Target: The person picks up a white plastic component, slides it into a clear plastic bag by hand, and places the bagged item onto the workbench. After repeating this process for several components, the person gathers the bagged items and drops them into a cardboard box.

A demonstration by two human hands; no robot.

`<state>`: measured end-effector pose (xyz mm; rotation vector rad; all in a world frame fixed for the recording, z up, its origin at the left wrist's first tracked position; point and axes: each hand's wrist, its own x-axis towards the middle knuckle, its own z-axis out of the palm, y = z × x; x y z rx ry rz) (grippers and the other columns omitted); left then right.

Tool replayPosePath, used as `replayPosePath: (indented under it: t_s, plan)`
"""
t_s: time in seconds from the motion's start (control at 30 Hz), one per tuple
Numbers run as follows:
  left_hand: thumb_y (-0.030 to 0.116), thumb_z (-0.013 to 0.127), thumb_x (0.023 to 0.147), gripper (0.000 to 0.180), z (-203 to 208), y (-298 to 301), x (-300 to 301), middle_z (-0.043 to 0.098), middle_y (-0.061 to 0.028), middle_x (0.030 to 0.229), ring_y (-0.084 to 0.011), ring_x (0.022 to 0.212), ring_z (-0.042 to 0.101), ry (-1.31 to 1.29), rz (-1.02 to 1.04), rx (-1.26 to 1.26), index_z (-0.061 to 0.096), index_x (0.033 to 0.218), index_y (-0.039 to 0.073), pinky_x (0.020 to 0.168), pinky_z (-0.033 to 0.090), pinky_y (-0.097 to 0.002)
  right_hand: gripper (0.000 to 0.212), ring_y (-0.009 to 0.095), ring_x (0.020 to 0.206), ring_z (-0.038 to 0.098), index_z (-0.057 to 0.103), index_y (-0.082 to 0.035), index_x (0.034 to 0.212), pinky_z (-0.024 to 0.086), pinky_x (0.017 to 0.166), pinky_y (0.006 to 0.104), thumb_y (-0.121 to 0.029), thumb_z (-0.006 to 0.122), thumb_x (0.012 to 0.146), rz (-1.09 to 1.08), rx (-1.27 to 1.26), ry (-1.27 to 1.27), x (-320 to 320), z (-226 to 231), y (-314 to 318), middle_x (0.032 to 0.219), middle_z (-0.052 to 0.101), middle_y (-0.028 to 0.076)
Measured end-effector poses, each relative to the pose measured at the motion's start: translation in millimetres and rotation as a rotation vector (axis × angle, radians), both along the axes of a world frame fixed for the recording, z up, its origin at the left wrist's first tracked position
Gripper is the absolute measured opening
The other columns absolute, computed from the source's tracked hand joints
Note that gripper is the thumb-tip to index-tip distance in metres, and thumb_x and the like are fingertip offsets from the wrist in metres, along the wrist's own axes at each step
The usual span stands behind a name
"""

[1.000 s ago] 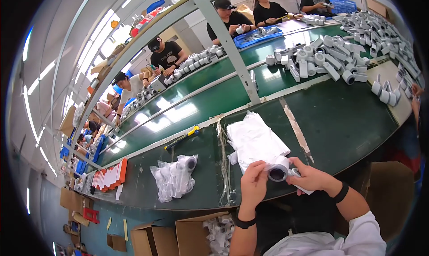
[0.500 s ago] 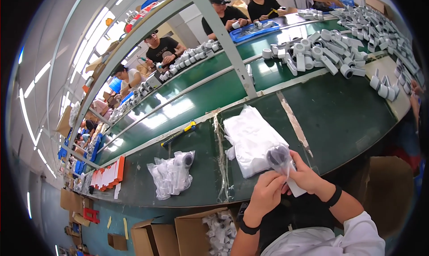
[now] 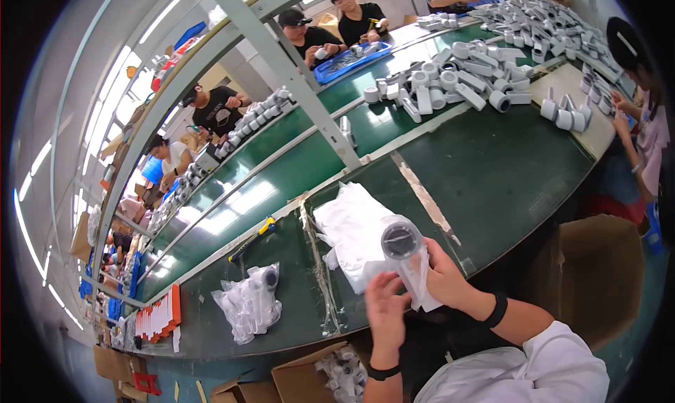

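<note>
A: Head view. Where's the part?
B: White round-headed unit (image 3: 401,240) is held up over the worktop (image 3: 506,160), near side, its head just in front of the white plastic bag stack (image 3: 348,224). Looks sleeved in a clear bag (image 3: 424,299).
A: Fingers?
B: Right hand (image 3: 450,282): clenched around the bagged handle. Left hand (image 3: 385,306): fingers loosely spread, nothing seen in them. Can't tell if they touch the film.
A: How to do it well?
B: I'd keep the right grip on the handle, off the dark round face. Left should draw the film down evenly, lightly; thin film likely tears or bunches at the head.
A: Risks?
B: Stack sits close, loose sheets could snag. Bagged bundle (image 3: 246,310) lies left on the worktop, yellow-and-black tool (image 3: 251,240) on its far side. Keep film off that.
</note>
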<state>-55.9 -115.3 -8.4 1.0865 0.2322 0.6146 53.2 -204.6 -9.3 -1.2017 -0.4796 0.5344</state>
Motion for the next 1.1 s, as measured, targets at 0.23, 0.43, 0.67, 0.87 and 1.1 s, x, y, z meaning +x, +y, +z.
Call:
replayPosePath:
  t_s: [0.23, 0.43, 0.67, 0.87, 1.1]
  plan:
    - [0.007, 0.054, 0.097, 0.049, -11, 6, -7, 0.056, -0.0148, 0.128, -0.0252, 0.102, 0.065, 0.13, -0.303, -0.267, 0.033, 0.142, 0.003, 0.074, 0.06, -0.0402, 0.031, 0.036, 0.091, 0.059, 0.06, 0.003, 0.114, 0.048, 0.08, 0.0396, 0.0, 0.051, 0.085, -0.39, -0.215, -0.644, -5, 15, -2, 0.104, 0.063, 0.02]
    - [0.008, 0.058, 0.096, 0.043, -15, 26, -22, 0.06, -0.0155, 0.121, -0.0305, 0.1, 0.067, -0.106, -0.293, -0.395, 0.041, 0.135, 0.005, 0.069, 0.061, -0.0418, 0.029, 0.034, 0.069, 0.063, 0.067, 0.002, 0.101, 0.05, 0.061, 0.0367, 0.01, 0.057, 0.075, -0.431, -0.161, -0.84, -4, 4, -7, 0.079, 0.064, 0.018]
    - [0.003, 0.061, 0.092, 0.039, -6, 68, -68, 0.062, -0.016, 0.116, -0.0323, 0.097, 0.067, -0.119, 0.133, -0.196, 0.048, 0.128, 0.0, 0.068, 0.062, -0.0418, 0.019, 0.031, 0.065, 0.063, 0.069, -0.003, 0.098, 0.051, 0.06, 0.0352, 0.002, 0.064, 0.08, -0.135, -0.196, -0.826, -28, -5, -6, 0.074, 0.063, 0.016]
    - [-0.001, 0.064, 0.088, 0.045, 38, 137, -163, 0.062, -0.0121, 0.112, -0.021, 0.085, 0.066, 0.163, 1.002, 0.167, 0.048, 0.13, -0.002, 0.057, 0.06, -0.0299, 0.013, 0.016, 0.058, 0.06, 0.068, 0.001, 0.097, 0.047, 0.055, 0.0273, -0.005, 0.065, 0.086, -0.073, -0.331, -0.674, -8, -24, -23, 0.073, 0.065, 0.012]
    - [-0.002, 0.066, 0.084, 0.053, -1, 291, -280, 0.062, -0.0166, 0.111, -0.0201, 0.077, 0.064, 0.534, 1.375, 0.34, 0.045, 0.133, -0.004, 0.05, 0.053, -0.0271, 0.013, 0.01, 0.058, 0.056, 0.068, 0.003, 0.092, 0.045, 0.054, 0.0256, -0.009, 0.066, 0.088, -0.124, -0.343, -0.481, 0, -52, -16, 0.067, 0.064, 0.009]
